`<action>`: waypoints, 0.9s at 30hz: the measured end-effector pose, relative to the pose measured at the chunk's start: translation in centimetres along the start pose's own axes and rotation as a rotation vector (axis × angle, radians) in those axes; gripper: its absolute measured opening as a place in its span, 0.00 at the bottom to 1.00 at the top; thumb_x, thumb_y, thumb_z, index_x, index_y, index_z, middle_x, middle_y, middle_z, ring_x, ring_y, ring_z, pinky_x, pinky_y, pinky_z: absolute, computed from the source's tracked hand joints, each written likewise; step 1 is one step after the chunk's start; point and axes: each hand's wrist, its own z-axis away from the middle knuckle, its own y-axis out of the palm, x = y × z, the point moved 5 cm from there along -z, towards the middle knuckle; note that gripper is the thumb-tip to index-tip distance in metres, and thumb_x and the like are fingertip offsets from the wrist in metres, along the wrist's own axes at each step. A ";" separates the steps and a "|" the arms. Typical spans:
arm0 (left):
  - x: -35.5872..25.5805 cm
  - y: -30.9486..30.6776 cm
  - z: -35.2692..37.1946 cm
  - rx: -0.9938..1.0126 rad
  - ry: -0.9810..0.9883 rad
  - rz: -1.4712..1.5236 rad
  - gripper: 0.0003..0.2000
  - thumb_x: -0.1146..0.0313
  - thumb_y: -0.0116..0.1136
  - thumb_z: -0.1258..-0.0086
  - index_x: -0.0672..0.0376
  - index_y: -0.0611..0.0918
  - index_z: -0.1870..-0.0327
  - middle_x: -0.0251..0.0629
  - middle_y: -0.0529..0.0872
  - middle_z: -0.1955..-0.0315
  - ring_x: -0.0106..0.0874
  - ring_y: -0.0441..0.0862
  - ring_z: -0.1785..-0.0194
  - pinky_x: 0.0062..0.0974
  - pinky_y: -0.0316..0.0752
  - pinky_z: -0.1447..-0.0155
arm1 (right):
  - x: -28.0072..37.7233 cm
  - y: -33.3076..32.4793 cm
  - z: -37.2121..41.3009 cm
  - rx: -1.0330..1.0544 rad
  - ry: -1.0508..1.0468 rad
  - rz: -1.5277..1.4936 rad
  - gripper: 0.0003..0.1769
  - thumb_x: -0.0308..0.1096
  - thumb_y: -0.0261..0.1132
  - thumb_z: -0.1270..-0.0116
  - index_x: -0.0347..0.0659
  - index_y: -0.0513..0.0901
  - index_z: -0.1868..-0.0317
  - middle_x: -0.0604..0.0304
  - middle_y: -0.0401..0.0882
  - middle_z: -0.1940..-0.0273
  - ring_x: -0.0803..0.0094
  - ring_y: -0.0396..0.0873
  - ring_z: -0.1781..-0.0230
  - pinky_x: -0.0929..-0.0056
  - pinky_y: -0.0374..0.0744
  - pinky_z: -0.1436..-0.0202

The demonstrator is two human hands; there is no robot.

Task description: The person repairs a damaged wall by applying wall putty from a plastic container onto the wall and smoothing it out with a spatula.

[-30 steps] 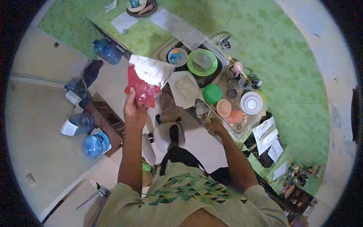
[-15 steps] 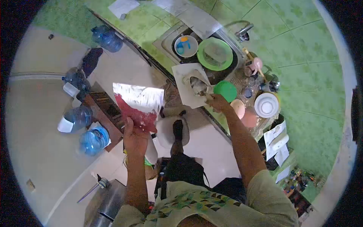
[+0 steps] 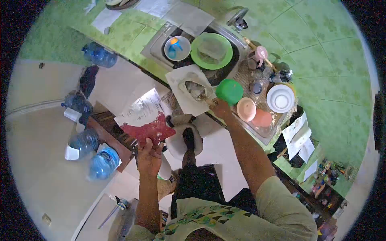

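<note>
My left hand (image 3: 149,162) grips the lower edge of a flat sheet (image 3: 148,130), thumb and fingers closed on it. The sheet is red near my hand, with an uneven border, and streaky white at its far end. At the counter edge, my right hand (image 3: 220,108) is closed on a light-coloured handle (image 3: 210,103). The handle's far end reaches an oval container (image 3: 196,90) holding greyish-white stuff; what the tool is I cannot make out. Under the container lies a white paper (image 3: 179,86). A green bowl (image 3: 229,91) is just beyond my right hand.
The sink (image 3: 155,50) holds a white bowl (image 3: 177,48) and a green basin (image 3: 212,51). A white dish (image 3: 280,98), a peach bowl (image 3: 246,109) and glasses stand on the drainboard. Water bottles (image 3: 103,161) and a brown wooden piece (image 3: 110,134) are on the floor at left.
The red and white sheet has turned in my left hand, its white end now less glaring. My right hand stays by the oval container. The whole view has shifted a little.
</note>
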 end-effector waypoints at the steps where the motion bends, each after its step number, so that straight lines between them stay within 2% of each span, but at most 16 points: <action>1: 0.2 0.6 0.2 -0.004 -0.024 -0.015 0.15 0.74 0.57 0.31 0.48 0.76 0.45 0.33 0.83 0.51 0.30 0.83 0.51 0.32 0.84 0.52 | -2.3 2.0 0.1 -0.065 -0.033 -0.138 0.21 0.47 0.70 0.44 0.40 0.79 0.58 0.47 0.78 0.58 0.48 0.77 0.57 0.53 0.75 0.52; 2: 0.4 1.1 0.3 -0.007 -0.046 -0.031 0.15 0.74 0.57 0.31 0.48 0.76 0.45 0.33 0.83 0.51 0.30 0.83 0.51 0.34 0.84 0.52 | -2.3 1.4 0.0 -0.076 -0.030 -0.138 0.21 0.47 0.70 0.44 0.40 0.79 0.58 0.47 0.78 0.58 0.48 0.77 0.57 0.53 0.75 0.52; 4: 1.2 0.7 -0.2 0.028 -0.060 -0.017 0.14 0.74 0.57 0.31 0.47 0.77 0.45 0.32 0.83 0.52 0.30 0.83 0.50 0.35 0.83 0.51 | 0.3 0.1 1.0 -0.285 -0.485 0.217 0.23 0.44 0.73 0.47 0.38 0.78 0.56 0.46 0.78 0.58 0.49 0.77 0.58 0.54 0.75 0.52; 5: 1.6 0.6 -0.5 0.049 -0.076 0.001 0.14 0.74 0.57 0.31 0.47 0.77 0.46 0.32 0.84 0.52 0.30 0.83 0.50 0.37 0.83 0.50 | 1.6 -2.2 -0.3 0.012 0.070 -0.120 0.24 0.42 0.70 0.45 0.37 0.77 0.53 0.46 0.79 0.59 0.48 0.77 0.59 0.54 0.75 0.52; 6: 1.8 1.0 -0.4 0.052 -0.076 -0.008 0.14 0.74 0.57 0.31 0.47 0.77 0.46 0.32 0.84 0.52 0.30 0.83 0.50 0.37 0.83 0.50 | 1.4 -2.2 -0.2 0.007 0.075 -0.126 0.24 0.42 0.70 0.45 0.37 0.77 0.53 0.46 0.79 0.59 0.48 0.77 0.59 0.54 0.75 0.52; 8: 2.5 1.7 -0.2 0.047 -0.100 0.060 0.14 0.73 0.57 0.31 0.47 0.77 0.47 0.31 0.83 0.51 0.29 0.81 0.49 0.38 0.82 0.51 | 1.6 -3.4 0.4 -0.234 -0.075 -0.238 0.23 0.39 0.69 0.44 0.37 0.75 0.51 0.46 0.79 0.59 0.48 0.78 0.58 0.53 0.76 0.53; 11: 3.7 1.9 -0.3 0.088 -0.119 -0.009 0.15 0.73 0.58 0.31 0.48 0.75 0.46 0.30 0.82 0.50 0.28 0.80 0.49 0.36 0.79 0.50 | 1.9 -4.0 0.4 -0.031 0.159 -0.008 0.19 0.37 0.66 0.42 0.37 0.75 0.54 0.45 0.79 0.59 0.47 0.78 0.57 0.54 0.76 0.53; 14: 4.7 3.3 0.0 0.004 -0.158 -0.022 0.16 0.74 0.58 0.31 0.50 0.74 0.45 0.30 0.81 0.51 0.29 0.79 0.51 0.35 0.76 0.49 | 5.3 -9.3 3.3 -0.156 0.104 0.125 0.18 0.39 0.67 0.42 0.37 0.75 0.58 0.44 0.79 0.59 0.46 0.78 0.56 0.56 0.77 0.54; 16: 5.7 4.7 0.3 0.084 -0.151 -0.273 0.18 0.74 0.58 0.31 0.50 0.72 0.42 0.30 0.81 0.51 0.29 0.79 0.52 0.32 0.76 0.51 | 8.5 -13.9 6.4 -0.305 0.062 -0.058 0.21 0.41 0.64 0.39 0.36 0.75 0.51 0.43 0.79 0.55 0.49 0.79 0.54 0.56 0.77 0.52; 18: 7.0 8.5 2.3 0.144 -0.179 -0.245 0.20 0.75 0.59 0.32 0.50 0.71 0.40 0.28 0.81 0.52 0.27 0.79 0.53 0.28 0.75 0.53 | 8.2 -12.9 10.4 0.158 0.351 -0.320 0.26 0.40 0.61 0.35 0.35 0.71 0.41 0.47 0.78 0.50 0.55 0.79 0.50 0.58 0.78 0.49; 20: 10.2 10.5 2.9 0.340 -0.265 -0.210 0.22 0.75 0.60 0.32 0.51 0.70 0.38 0.29 0.81 0.51 0.29 0.79 0.53 0.30 0.76 0.51 | 13.9 -17.9 13.1 0.158 0.689 -1.332 0.28 0.42 0.58 0.29 0.35 0.66 0.36 0.51 0.76 0.45 0.61 0.77 0.46 0.59 0.77 0.45; 22: 11.5 14.9 6.1 0.451 -0.281 -0.195 0.23 0.75 0.60 0.32 0.54 0.68 0.38 0.32 0.80 0.51 0.30 0.79 0.53 0.31 0.76 0.48 | 15.1 -18.8 15.5 -0.027 0.560 -1.264 0.28 0.47 0.56 0.28 0.34 0.66 0.36 0.53 0.74 0.45 0.63 0.75 0.45 0.60 0.77 0.43; 24: 12.9 18.5 9.2 0.482 -0.280 -0.271 0.22 0.74 0.59 0.32 0.57 0.67 0.38 0.36 0.80 0.50 0.31 0.78 0.51 0.33 0.76 0.47 | 17.1 -24.1 16.1 -0.153 0.644 -1.490 0.29 0.48 0.57 0.28 0.35 0.66 0.36 0.53 0.74 0.46 0.64 0.75 0.46 0.64 0.77 0.44; 25: 12.3 21.6 12.0 0.591 -0.243 -0.324 0.22 0.73 0.58 0.30 0.59 0.66 0.38 0.39 0.78 0.47 0.31 0.77 0.47 0.33 0.75 0.45 | 16.6 -25.8 16.4 -0.313 0.654 -1.405 0.25 0.47 0.57 0.28 0.36 0.70 0.40 0.56 0.75 0.49 0.68 0.76 0.50 0.68 0.77 0.47; 26: 12.9 23.3 13.8 0.628 -0.284 -0.317 0.21 0.72 0.57 0.30 0.59 0.66 0.38 0.39 0.77 0.46 0.32 0.76 0.45 0.33 0.74 0.44 | 15.2 -27.0 17.2 -0.303 0.678 -1.115 0.21 0.45 0.57 0.27 0.36 0.74 0.44 0.59 0.76 0.53 0.72 0.74 0.53 0.71 0.75 0.49; 27: 14.3 25.1 15.4 0.682 -0.332 -0.313 0.21 0.72 0.57 0.29 0.59 0.66 0.38 0.40 0.76 0.44 0.33 0.76 0.43 0.33 0.74 0.42 | 14.3 -29.0 18.1 -0.468 0.738 -1.188 0.17 0.42 0.55 0.26 0.37 0.77 0.49 0.63 0.76 0.57 0.75 0.73 0.57 0.72 0.74 0.53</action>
